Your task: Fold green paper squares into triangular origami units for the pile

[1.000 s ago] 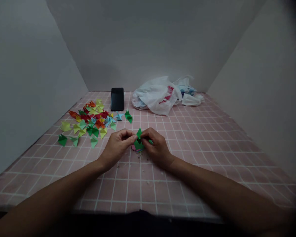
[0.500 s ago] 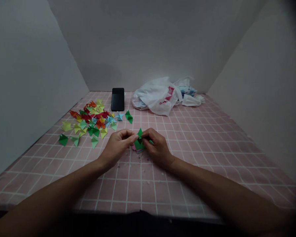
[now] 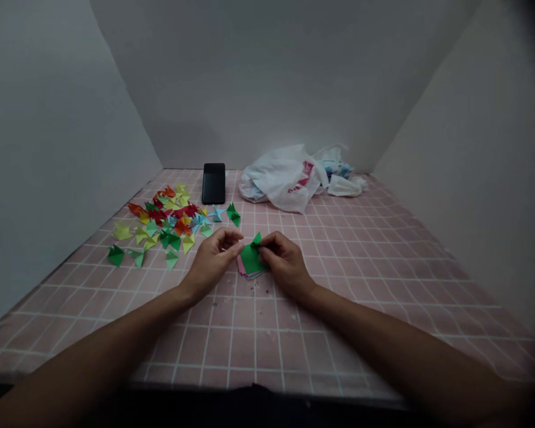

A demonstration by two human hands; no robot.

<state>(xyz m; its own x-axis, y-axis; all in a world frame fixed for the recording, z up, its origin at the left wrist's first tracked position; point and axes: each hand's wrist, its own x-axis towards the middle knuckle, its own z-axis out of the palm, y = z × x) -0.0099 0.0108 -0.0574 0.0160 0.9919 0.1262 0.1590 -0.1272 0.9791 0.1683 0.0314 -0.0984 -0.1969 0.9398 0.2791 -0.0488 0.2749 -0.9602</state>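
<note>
Between the thumb and fingers of my right hand (image 3: 286, 261) is a small folded green paper piece (image 3: 255, 239), its pointed tip sticking up. It is held just above a stack of square coloured paper (image 3: 251, 261), with a green sheet on top and pink and other colours showing at the edges. My left hand (image 3: 214, 260) is at the stack's left side, its fingers curled and the thumb apart from them, holding nothing I can see. To the left lies a spread of folded paper pieces (image 3: 169, 239) in red, orange, yellow, green and blue.
A black phone (image 3: 214, 183) leans upright near the back wall. Right of it lie a crumpled white plastic bag (image 3: 285, 178) and a smaller blue-and-white packet (image 3: 337, 168). A pink checked cloth (image 3: 365, 255) covers the table, with tiny bits near the stack. Pale walls enclose three sides.
My left hand has let go of the folded green piece and drawn slightly left. The right hand keeps the piece, now tilted to the right, and more of the stack's green top sheet shows.
</note>
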